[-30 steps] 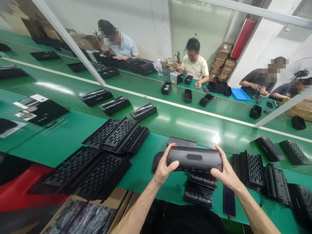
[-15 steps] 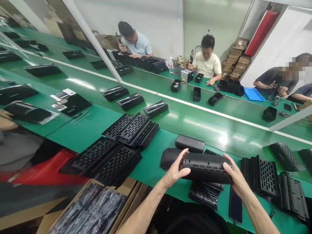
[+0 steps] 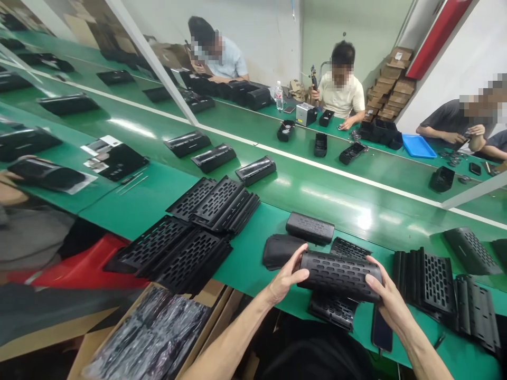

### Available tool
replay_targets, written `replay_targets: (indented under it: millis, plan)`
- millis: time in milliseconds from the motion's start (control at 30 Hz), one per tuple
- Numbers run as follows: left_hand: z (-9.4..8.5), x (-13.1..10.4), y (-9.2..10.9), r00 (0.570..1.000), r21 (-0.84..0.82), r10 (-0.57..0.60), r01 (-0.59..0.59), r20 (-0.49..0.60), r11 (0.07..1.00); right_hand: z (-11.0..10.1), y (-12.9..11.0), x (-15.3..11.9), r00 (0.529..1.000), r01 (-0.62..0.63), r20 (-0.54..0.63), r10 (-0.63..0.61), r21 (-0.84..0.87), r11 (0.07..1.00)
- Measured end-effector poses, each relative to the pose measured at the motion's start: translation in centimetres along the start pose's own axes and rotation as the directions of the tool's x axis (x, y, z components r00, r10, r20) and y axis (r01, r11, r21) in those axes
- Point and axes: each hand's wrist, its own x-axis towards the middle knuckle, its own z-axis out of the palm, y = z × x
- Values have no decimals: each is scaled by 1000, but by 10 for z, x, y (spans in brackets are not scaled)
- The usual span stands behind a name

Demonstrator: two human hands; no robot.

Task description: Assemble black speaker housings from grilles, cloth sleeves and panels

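The case (image 3: 336, 275) lies between left grip (image 3: 285, 278) and right grip (image 3: 388, 293), each pinching one end, long axis left to right.

Green everywhere: the near table (image 3: 138, 206) slants across, and beyond it a glossy green surface (image 3: 301, 182) flashes with bright glare (image 3: 363, 217)! A white stripe (image 3: 317, 163) cuts through, a pale post (image 3: 152, 60) leans, and behind, a whitish wall (image 3: 269, 31) meets a greenish panel (image 3: 368, 24), brown cartons (image 3: 390, 87) stacked right!
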Motion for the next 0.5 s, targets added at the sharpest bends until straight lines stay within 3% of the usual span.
replay_targets:
  millis: [100, 300, 500]
  plan:
    - [-5, -4, 0, 998, -43, 5, -2, 68, 999, -2, -9, -7, 997, -67, 54, 63, 92, 993]
    - [-4, -3, -6, 999, 38, 47, -47, 2, 998, 6, -10, -11, 997, -64, -23, 70, 204, 977]
    - [-5, -3, -3, 991, 22, -99, 97, 94, 995, 6, -4, -6, 984, -165, -34, 176, 207, 964]
